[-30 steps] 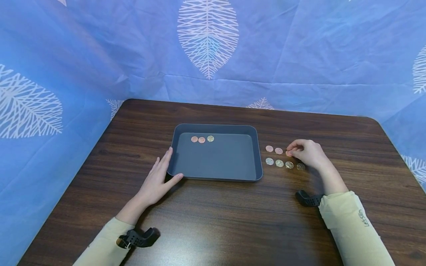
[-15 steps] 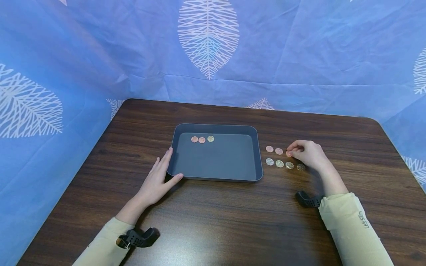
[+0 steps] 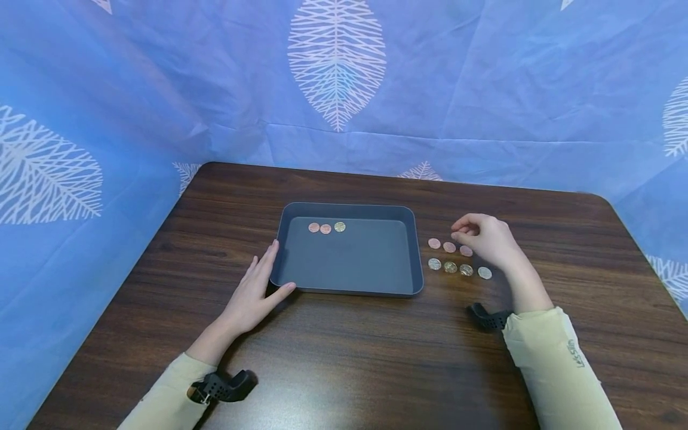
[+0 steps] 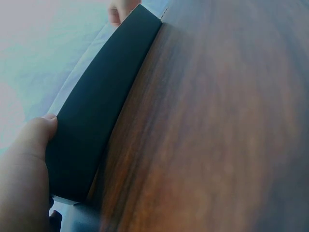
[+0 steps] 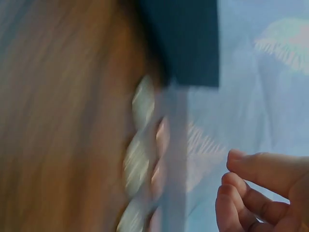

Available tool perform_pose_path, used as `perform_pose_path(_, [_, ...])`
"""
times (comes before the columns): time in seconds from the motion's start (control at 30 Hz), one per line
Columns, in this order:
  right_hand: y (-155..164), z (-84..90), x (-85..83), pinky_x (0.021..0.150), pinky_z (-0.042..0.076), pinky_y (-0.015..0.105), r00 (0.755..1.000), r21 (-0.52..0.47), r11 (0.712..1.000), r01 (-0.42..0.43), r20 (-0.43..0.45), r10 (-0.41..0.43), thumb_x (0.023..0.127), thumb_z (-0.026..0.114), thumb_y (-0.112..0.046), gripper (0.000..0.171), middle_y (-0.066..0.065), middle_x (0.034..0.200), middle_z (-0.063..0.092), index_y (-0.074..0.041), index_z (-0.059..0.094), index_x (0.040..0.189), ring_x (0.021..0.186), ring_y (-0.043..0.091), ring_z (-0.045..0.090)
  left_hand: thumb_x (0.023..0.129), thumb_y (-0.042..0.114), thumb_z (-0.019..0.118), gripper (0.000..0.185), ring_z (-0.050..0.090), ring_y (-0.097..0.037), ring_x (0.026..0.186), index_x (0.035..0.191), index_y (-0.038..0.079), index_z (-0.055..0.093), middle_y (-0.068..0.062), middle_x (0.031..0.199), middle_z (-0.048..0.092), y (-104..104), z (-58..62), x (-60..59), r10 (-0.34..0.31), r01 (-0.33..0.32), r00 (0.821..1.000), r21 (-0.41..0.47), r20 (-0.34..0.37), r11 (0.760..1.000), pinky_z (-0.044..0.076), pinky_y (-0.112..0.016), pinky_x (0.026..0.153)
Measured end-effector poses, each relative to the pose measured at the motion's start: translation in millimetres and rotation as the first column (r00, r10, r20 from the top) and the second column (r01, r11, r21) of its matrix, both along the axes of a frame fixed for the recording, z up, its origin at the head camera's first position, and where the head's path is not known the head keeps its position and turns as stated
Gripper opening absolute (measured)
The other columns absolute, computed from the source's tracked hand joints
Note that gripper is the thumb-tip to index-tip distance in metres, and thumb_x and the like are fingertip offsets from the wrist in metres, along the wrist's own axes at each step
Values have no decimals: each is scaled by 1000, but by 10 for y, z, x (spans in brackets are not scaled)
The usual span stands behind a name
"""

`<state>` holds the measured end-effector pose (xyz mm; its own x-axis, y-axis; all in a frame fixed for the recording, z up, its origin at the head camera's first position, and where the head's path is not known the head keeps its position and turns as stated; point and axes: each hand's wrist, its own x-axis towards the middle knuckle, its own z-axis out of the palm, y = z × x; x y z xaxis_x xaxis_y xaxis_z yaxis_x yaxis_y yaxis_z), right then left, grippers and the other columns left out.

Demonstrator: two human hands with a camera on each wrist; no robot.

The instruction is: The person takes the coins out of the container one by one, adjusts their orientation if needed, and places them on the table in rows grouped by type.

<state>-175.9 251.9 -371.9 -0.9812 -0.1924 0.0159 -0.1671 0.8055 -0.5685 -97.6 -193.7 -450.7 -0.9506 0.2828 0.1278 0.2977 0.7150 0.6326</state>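
Right hand [image 3: 486, 239] has lifted and shifted left since half a second ago: it was down at the third coin of the upper row, now it hovers above that row with fingers [image 3: 461, 226] curled and tips pinched together. Cannot tell from the head view whether a coin sits between them; right wrist view is motion-blurred, shows curled fingers [image 5: 251, 171] with nothing visible in them. The third copper coin [image 3: 466, 251] is now uncovered on the tabletop [image 3: 376, 358], so the upper row reads three copper coins, and the lower row of four coins [image 3: 450, 267] lies just below it, its rightmost silver one [image 3: 485, 273] near the right wrist.

Left hand [image 3: 257, 291] unchanged: flat on the tabletop, fingers straight along the left wall of the dark tray [image 3: 279, 251], thumb at the tray's near-left corner. Left wrist view confirms a fingertip [image 4: 46, 123] touching the tray wall [image 4: 96, 111], no grasp.

Tray sits mid-tabletop, between the two hands. Three coins [image 3: 325, 228] lie in its far-left corner in a row: two copper, one gold-toned. Loose coins are just right of the tray, apart from it.

Blue leaf-print cloth [image 3: 344, 89] backs the tabletop on the far and left sides.
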Motion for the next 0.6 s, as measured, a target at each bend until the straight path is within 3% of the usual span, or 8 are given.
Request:
perform_pose_path(0.23, [-484, 180, -72, 72, 45, 39, 994, -81, 991, -103, -36, 100, 94, 61, -18, 21, 9, 93, 64, -3, 67, 109, 83, 23, 60, 94, 49, 54, 86, 10, -17, 144, 155, 19, 3, -2, 159, 7, -2, -7, 3, 2, -2, 1000, -4, -2, 1000, 5, -47, 115])
perform_pose_path(0.6, [-1179, 252, -223, 75, 49, 37, 977, -189, 959, -212, -36, 209, 91, 66, -15, 15, 7, 98, 65, -7, 68, 105, 88, 20, 61, 94, 49, 54, 86, 10, -16, 144, 155, 20, 2, -2, 159, 7, -3, -15, -10, 2, -2, 1000, -18, -15, 1000, 4, -46, 115])
